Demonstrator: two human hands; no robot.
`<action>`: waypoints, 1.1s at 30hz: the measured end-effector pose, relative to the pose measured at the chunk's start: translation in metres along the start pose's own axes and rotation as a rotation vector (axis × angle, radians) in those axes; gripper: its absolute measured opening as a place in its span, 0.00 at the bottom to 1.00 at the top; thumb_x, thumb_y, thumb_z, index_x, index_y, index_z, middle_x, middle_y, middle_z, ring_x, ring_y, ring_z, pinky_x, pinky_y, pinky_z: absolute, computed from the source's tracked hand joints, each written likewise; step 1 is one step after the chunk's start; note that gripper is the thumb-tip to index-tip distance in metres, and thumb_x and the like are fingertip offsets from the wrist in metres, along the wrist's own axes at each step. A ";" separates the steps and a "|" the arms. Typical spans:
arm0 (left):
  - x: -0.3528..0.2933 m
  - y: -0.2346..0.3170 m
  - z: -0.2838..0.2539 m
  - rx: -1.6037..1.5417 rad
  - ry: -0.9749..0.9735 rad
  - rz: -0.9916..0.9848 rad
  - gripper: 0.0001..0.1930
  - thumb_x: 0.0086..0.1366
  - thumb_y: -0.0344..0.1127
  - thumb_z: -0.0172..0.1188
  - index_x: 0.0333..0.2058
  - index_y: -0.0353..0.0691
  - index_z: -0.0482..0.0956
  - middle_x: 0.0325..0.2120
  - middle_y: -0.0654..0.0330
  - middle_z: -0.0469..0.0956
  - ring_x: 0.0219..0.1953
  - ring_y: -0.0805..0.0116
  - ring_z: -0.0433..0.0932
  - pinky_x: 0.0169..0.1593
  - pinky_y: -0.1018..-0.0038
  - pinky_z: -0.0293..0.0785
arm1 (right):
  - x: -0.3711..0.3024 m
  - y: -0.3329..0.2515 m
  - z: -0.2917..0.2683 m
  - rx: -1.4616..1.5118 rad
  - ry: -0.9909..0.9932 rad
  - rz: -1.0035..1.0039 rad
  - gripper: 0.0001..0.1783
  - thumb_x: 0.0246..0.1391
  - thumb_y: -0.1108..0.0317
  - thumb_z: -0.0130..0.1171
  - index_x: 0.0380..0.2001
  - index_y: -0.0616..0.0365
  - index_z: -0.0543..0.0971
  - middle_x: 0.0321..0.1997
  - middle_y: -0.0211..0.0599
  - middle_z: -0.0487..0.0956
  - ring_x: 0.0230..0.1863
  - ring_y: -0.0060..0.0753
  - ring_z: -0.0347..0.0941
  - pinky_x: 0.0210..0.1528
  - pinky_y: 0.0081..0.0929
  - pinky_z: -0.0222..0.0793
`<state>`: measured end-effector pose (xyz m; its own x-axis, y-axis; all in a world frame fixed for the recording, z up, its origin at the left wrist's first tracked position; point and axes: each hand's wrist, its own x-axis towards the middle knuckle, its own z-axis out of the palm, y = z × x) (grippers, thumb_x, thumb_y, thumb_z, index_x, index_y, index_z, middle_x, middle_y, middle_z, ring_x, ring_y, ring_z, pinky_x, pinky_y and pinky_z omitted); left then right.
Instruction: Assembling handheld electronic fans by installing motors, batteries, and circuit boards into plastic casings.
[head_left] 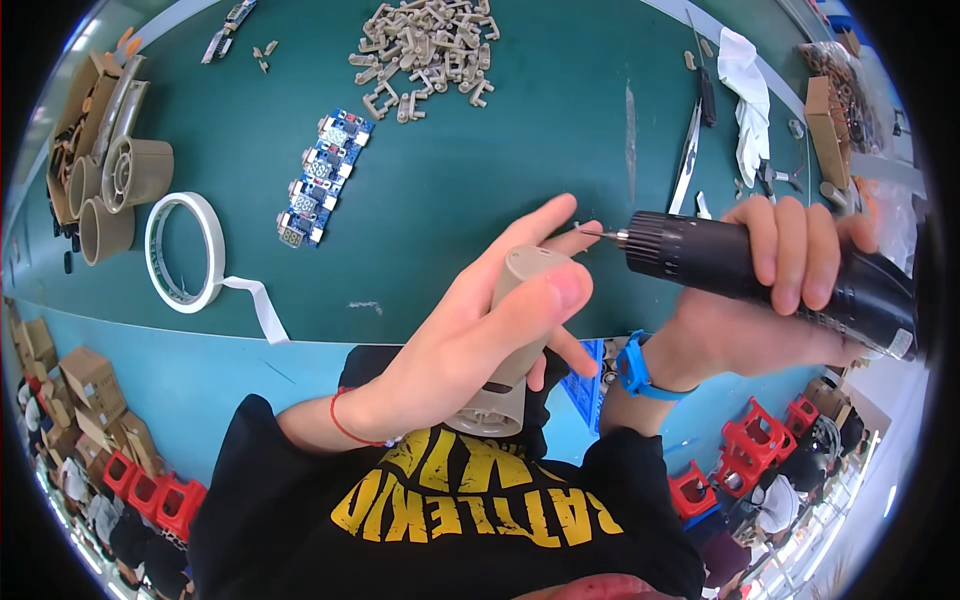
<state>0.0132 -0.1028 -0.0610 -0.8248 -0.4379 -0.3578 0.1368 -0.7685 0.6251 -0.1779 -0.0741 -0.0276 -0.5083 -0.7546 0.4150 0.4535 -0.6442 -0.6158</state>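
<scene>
Nearest to the camera is the black shirt [440,560] of the person, with a yellow print on its front. Beyond it spreads the dark green table [540,130]. The right hand [790,265] is closed around a black electric screwdriver [700,250], whose thin metal bit [612,236] points to the left. The left hand [480,300] grips a beige housing [512,378], which lies between thumb and fingers, across the near edge of the table and left of the screwdriver. This housing is long and tube-like, with a flat, rounded upper end, a dark slot low on its side and ribs in its lower end. Whether the bit touches the left fingertips, I cannot tell. On the table are a white tape roll [214,250], four blue circuit boards [322,180] in a row, and farther away a heap of small beige clips [425,50].
</scene>
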 end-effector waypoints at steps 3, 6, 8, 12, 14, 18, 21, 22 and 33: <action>-0.001 0.003 0.003 0.025 0.018 0.019 0.44 0.66 0.58 0.47 0.69 0.34 0.43 0.66 0.44 0.56 0.33 0.61 0.83 0.28 0.78 0.73 | 0.008 -0.019 -0.002 -0.014 -0.009 -0.046 0.28 0.59 0.42 0.47 0.41 0.59 0.72 0.20 0.20 0.68 0.20 0.14 0.65 0.28 0.16 0.61; -0.002 0.003 0.001 0.040 0.019 0.038 0.44 0.66 0.58 0.48 0.69 0.33 0.44 0.65 0.42 0.57 0.30 0.64 0.83 0.27 0.79 0.72 | 0.019 -0.047 -0.011 -0.037 -0.030 -0.033 0.25 0.59 0.49 0.49 0.44 0.63 0.71 0.22 0.23 0.67 0.21 0.16 0.64 0.31 0.17 0.62; 0.000 0.003 -0.001 0.081 -0.071 0.057 0.44 0.65 0.58 0.49 0.69 0.33 0.44 0.64 0.39 0.59 0.28 0.67 0.83 0.26 0.80 0.71 | 0.025 -0.056 -0.016 -0.036 -0.010 -0.003 0.29 0.59 0.47 0.45 0.50 0.64 0.70 0.26 0.23 0.68 0.24 0.17 0.62 0.32 0.19 0.60; 0.001 0.005 0.008 0.104 -0.176 0.014 0.44 0.65 0.58 0.49 0.68 0.32 0.46 0.64 0.39 0.60 0.27 0.69 0.82 0.26 0.80 0.70 | 0.011 -0.042 -0.013 0.051 -0.125 0.033 0.33 0.61 0.41 0.42 0.53 0.62 0.70 0.26 0.25 0.67 0.24 0.18 0.61 0.31 0.22 0.59; 0.004 -0.002 0.008 0.116 -0.136 0.044 0.43 0.66 0.57 0.48 0.68 0.31 0.46 0.64 0.41 0.59 0.28 0.68 0.82 0.27 0.80 0.71 | 0.007 -0.030 -0.003 0.073 -0.107 0.017 0.31 0.60 0.45 0.48 0.49 0.65 0.71 0.24 0.25 0.65 0.23 0.17 0.61 0.33 0.19 0.60; 0.005 -0.004 0.008 0.085 0.041 0.059 0.40 0.68 0.56 0.46 0.68 0.32 0.48 0.65 0.44 0.59 0.31 0.65 0.83 0.27 0.79 0.72 | 0.008 -0.017 -0.002 0.038 -0.170 0.004 0.32 0.60 0.45 0.45 0.50 0.66 0.71 0.24 0.25 0.65 0.23 0.17 0.60 0.32 0.20 0.60; 0.003 -0.002 0.013 0.077 0.031 0.066 0.39 0.69 0.55 0.45 0.68 0.34 0.48 0.66 0.45 0.57 0.32 0.63 0.83 0.27 0.78 0.72 | 0.015 -0.045 -0.006 0.012 -0.145 -0.031 0.40 0.60 0.35 0.39 0.55 0.63 0.69 0.24 0.27 0.65 0.23 0.22 0.59 0.30 0.24 0.57; 0.003 -0.002 0.012 0.078 0.033 0.071 0.39 0.69 0.55 0.45 0.68 0.34 0.48 0.66 0.45 0.57 0.32 0.63 0.83 0.27 0.78 0.72 | 0.020 -0.054 -0.005 -0.035 -0.089 -0.023 0.41 0.60 0.35 0.39 0.54 0.65 0.69 0.24 0.28 0.65 0.23 0.22 0.58 0.30 0.24 0.57; -0.026 -0.007 0.005 0.177 -0.299 -0.019 0.20 0.61 0.39 0.60 0.46 0.35 0.65 0.38 0.55 0.72 0.25 0.79 0.71 0.30 0.82 0.67 | 0.086 -0.144 -0.132 -1.217 0.409 0.344 0.36 0.59 0.34 0.49 0.41 0.62 0.77 0.23 0.27 0.74 0.21 0.19 0.68 0.25 0.16 0.64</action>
<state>0.0306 -0.0837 -0.0523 -0.9540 -0.2485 -0.1679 0.0446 -0.6711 0.7400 -0.3833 -0.0299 0.0085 -0.7795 -0.6261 0.0202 -0.2287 0.2545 -0.9396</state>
